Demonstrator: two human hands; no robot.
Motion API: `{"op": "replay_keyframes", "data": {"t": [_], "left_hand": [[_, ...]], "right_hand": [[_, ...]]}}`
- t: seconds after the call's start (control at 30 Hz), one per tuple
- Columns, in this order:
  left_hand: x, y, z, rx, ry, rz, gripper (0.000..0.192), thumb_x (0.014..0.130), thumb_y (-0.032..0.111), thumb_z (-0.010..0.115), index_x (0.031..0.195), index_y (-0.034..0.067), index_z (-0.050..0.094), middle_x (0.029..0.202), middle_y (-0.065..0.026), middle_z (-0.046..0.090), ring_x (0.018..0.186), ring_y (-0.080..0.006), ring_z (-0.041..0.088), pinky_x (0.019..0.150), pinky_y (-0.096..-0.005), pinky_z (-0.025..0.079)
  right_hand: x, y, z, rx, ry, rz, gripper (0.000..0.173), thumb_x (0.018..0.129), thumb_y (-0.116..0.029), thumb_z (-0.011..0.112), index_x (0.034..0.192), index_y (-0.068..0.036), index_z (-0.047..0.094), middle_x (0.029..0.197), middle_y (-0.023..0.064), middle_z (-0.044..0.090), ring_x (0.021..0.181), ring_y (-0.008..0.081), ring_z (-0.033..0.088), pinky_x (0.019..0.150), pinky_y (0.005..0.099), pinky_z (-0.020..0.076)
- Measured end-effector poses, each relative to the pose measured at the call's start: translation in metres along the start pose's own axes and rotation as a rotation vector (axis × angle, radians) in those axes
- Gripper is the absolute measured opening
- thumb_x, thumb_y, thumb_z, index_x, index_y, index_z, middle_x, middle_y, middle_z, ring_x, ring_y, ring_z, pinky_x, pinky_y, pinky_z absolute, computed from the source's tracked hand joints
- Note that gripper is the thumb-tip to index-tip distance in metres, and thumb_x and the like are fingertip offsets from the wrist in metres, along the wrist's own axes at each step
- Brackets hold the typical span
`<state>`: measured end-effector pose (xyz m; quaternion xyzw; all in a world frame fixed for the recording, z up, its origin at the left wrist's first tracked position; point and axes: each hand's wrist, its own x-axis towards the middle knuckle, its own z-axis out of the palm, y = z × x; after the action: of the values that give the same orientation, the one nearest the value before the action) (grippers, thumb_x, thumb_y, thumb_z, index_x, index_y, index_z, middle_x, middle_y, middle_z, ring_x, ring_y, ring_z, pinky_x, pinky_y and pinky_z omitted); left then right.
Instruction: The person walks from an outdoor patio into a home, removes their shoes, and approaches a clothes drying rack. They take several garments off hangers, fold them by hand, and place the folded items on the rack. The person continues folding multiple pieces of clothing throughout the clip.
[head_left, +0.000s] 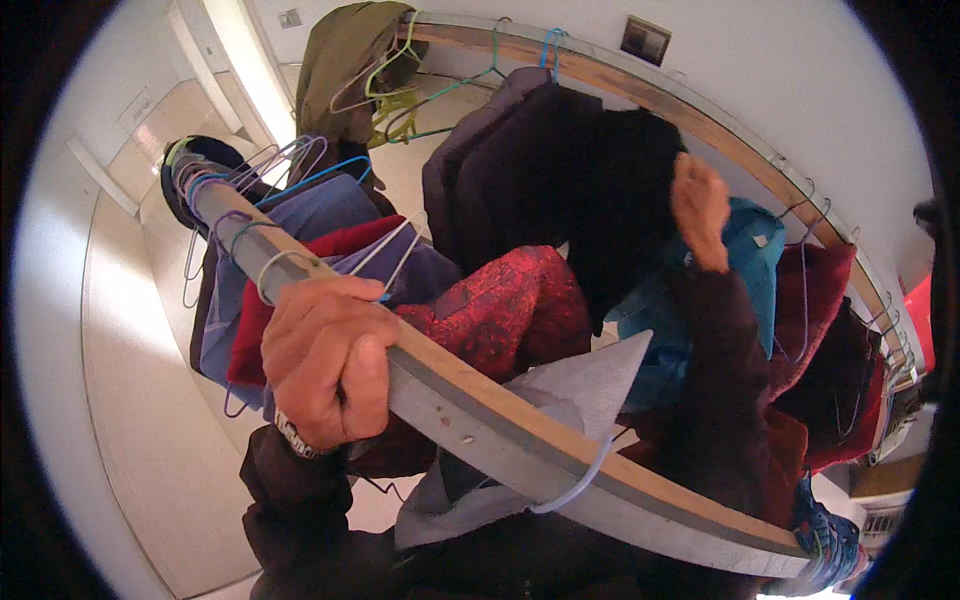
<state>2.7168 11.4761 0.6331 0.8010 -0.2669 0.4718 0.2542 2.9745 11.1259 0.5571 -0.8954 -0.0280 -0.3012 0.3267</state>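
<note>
My left hand (328, 360), with a metal watch band at the wrist, is closed around the near rail (480, 397), a grey bar with a wooden top edge, beside a white hanger (397, 247). A red patterned garment (517, 300) lies just beyond it. My right hand (701, 202) is raised at the edge of a black garment (630, 187), its fingers curled; they seem to hold the cloth. A teal garment (754, 225) hangs beside that hand. A grey cloth (585, 375) hangs at the near rail by a pale blue hanger hook (577, 480).
A far rail (637, 82) carries an olive garment (337, 67), green hangers (450, 90) and dark red garments (810, 300). Several hangers and a blue-grey garment (322, 214) crowd the near rail's left end. More hangers (832, 547) bunch at its right end. A white wall stands behind.
</note>
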Motion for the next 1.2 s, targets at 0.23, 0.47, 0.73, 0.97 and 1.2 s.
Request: {"op": "replay_keyframes", "data": {"t": [0.23, 0.47, 0.73, 0.97, 1.2], "left_hand": [[0.003, 0.000, 0.001, -0.027, 0.003, 0.008, 0.007, 0.073, 0.005, 0.057, 0.068, -0.001, 0.059, 0.067, -0.0108, 0.064, 0.069, -0.0306, 0.065, 0.067, -0.0385, 0.049], [0.002, -0.004, 0.000, 0.011, 0.011, 0.050, 0.005, 0.070, 0.003, 0.058, 0.068, -0.001, 0.060, 0.065, -0.0111, 0.063, 0.066, -0.0311, 0.064, 0.066, -0.0389, 0.050], [-0.001, -0.002, 0.003, -0.048, 0.002, 0.029, 0.011, 0.079, 0.003, 0.055, 0.072, -0.004, 0.061, 0.070, -0.0133, 0.064, 0.069, -0.0321, 0.063, 0.071, -0.0402, 0.052], [0.001, 0.001, 0.001, -0.056, -0.019, 0.046, 0.011, 0.080, 0.001, 0.054, 0.075, -0.005, 0.062, 0.074, -0.0139, 0.064, 0.074, -0.0313, 0.063, 0.073, -0.0405, 0.052], [-0.002, -0.002, 0.002, -0.049, -0.018, 0.078, 0.008, 0.081, 0.000, 0.056, 0.078, -0.005, 0.062, 0.076, -0.0146, 0.063, 0.075, -0.0318, 0.063, 0.072, -0.0382, 0.048]], "right_hand": [[-0.033, 0.023, -0.056, -0.253, 0.225, -0.241, 0.036, 0.096, -0.032, 0.049, 0.081, -0.002, 0.062, 0.082, 0.0246, 0.062, 0.079, 0.0442, 0.059, 0.067, 0.0476, 0.0463], [-0.051, 0.023, -0.038, -0.408, 0.124, -0.014, 0.034, 0.096, -0.036, 0.049, 0.101, -0.004, 0.061, 0.096, 0.0232, 0.065, 0.090, 0.0432, 0.060, 0.078, 0.0490, 0.0471], [-0.092, 0.053, -0.024, -0.331, -0.020, 0.056, 0.035, 0.095, -0.030, 0.051, 0.110, 0.000, 0.062, 0.103, 0.0245, 0.064, 0.096, 0.0403, 0.061, 0.083, 0.0442, 0.0473], [-0.097, 0.056, -0.017, -0.166, 0.110, -0.014, 0.026, 0.092, -0.019, 0.054, 0.101, 0.003, 0.064, 0.090, 0.0229, 0.066, 0.081, 0.0353, 0.065, 0.074, 0.0412, 0.0502], [-0.183, -0.022, -0.037, 0.380, 0.215, 0.296, 0.019, 0.091, -0.016, 0.059, 0.100, 0.000, 0.066, 0.077, 0.0058, 0.062, 0.065, 0.0110, 0.057, 0.060, 0.0229, 0.0475]]}}
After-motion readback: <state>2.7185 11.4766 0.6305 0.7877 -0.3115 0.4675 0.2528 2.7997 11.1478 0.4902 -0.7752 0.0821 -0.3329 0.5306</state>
